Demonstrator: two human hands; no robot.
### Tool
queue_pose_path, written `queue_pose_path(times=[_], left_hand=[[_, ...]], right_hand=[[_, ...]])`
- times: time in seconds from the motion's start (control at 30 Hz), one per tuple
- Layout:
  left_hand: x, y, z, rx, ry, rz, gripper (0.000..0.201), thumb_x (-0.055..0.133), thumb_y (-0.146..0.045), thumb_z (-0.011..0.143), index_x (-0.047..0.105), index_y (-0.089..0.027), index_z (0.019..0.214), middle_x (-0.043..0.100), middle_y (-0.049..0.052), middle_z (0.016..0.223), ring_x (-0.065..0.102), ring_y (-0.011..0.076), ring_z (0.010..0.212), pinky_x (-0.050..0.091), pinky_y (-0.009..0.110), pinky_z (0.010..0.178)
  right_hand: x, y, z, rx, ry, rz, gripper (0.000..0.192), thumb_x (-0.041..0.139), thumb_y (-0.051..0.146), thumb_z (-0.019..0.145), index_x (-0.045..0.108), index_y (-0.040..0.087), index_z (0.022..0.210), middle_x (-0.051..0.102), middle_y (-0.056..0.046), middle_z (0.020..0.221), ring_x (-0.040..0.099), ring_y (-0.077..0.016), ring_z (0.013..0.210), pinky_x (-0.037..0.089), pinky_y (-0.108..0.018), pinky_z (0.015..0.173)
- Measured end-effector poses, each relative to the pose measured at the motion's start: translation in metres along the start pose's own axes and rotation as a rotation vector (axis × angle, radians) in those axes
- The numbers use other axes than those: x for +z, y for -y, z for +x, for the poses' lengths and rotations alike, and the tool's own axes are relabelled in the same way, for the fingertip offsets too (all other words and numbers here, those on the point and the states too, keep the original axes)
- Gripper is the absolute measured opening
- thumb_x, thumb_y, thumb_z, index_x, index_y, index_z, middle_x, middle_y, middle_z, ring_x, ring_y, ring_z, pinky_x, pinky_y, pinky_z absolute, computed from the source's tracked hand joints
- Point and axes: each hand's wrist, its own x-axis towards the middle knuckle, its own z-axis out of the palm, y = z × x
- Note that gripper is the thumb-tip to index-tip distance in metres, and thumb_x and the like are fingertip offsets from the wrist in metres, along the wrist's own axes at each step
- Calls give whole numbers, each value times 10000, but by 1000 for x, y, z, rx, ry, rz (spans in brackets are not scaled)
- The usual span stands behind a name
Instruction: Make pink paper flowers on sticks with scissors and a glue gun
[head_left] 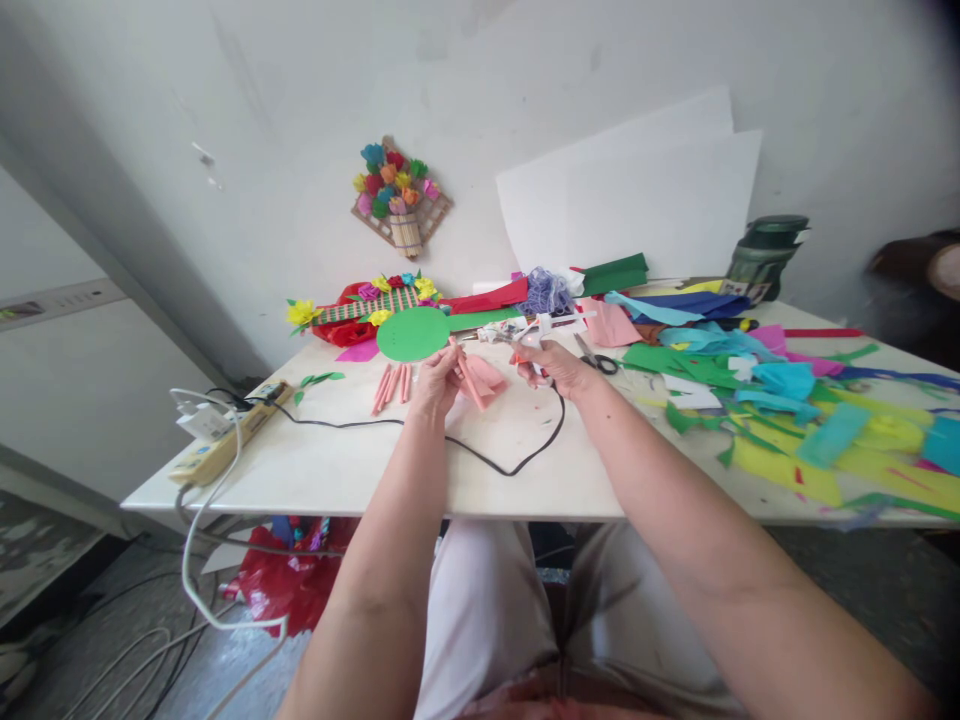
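The left hand (439,375) pinched the pink paper piece (484,380) steady while the right hand (551,365) gripped the glue gun (534,335) against it.

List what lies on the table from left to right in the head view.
Power strip → rolled pink paper tubes → left hand → pink paper piece → right hand with glue gun → scissors → colored paper scraps.

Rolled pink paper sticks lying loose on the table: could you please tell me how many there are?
4, as far as I can tell: the rolled pink paper sticks lie side by side left of the left hand, below the green paper disc. Overlap may hide more.
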Motion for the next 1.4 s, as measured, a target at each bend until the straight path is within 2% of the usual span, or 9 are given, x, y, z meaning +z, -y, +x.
queue_pose_path(times=[0.3, 0.57, 0.73, 0.83, 0.93, 1.07, 1.2, 1.4], left_hand=[[-1, 1, 1, 6, -22, 14, 211, 780, -238, 585, 640, -99, 662, 495, -40, 483, 418, 17, 411, 329, 134, 402], [-4, 2, 2, -2, -12, 18, 221, 779, -252, 581, 623, -107, 641, 481, -41, 478, 418, 25, 414, 329, 142, 405], [-4, 1, 2, -6, -20, -6, 189, 756, -225, 613, 612, -103, 630, 500, -28, 525, 423, 21, 437, 333, 139, 429], [-3, -1, 2, -6, -43, -8, 175, 734, -210, 637, 598, -104, 610, 527, -15, 564, 422, 14, 446, 330, 136, 436], [-2, -2, 2, -1, -53, -28, 153, 718, -195, 647, 594, -112, 613, 554, -8, 582, 413, 14, 435, 316, 139, 420], [-2, -2, 2, 17, -41, -62, 142, 718, -176, 634, 590, -115, 623, 560, -8, 569, 438, 22, 445, 314, 139, 417], [-2, -1, 3, 16, -67, -76, 142, 707, -177, 651, 575, -126, 635, 551, -17, 557, 448, 23, 445, 317, 140, 421], [-3, -1, 5, 16, -124, -104, 137, 706, -171, 654, 575, -131, 666, 553, -22, 558, 465, 23, 453, 318, 131, 417]], right_hand=[[2, 1, 0, -14, -40, -25, 385, 698, 487, 633, 565, 127, 667, 505, 34, 461, 320, -30, 322, 301, -208, 354], [2, 2, 0, -26, -59, -28, 401, 697, 510, 628, 552, 136, 649, 506, 29, 459, 321, -35, 326, 304, -211, 350], [-3, -3, 5, -29, -236, -74, 405, 704, 518, 617, 557, 146, 683, 504, 26, 457, 355, -51, 339, 282, -206, 336], [-7, -8, 9, -4, -360, -219, 385, 698, 511, 623, 550, 160, 682, 498, 26, 453, 367, -60, 348, 275, -208, 346], [-11, -11, 12, 42, -458, -501, 383, 651, 536, 653, 578, 162, 690, 530, 0, 479, 432, -91, 392, 313, -224, 399], [-14, -8, 14, 144, -516, -990, 330, 562, 477, 728, 643, 169, 811, 670, -90, 723, 612, -207, 683, 392, -268, 562], [-16, -7, 13, 224, -502, -1260, 307, 514, 306, 742, 642, 214, 1006, 667, -109, 1022, 605, -276, 942, 418, -315, 695], [-21, -17, 13, 303, -370, -1440, 353, 460, 352, 818, 589, 241, 1127, 637, -114, 1096, 586, -265, 996, 417, -352, 769]])
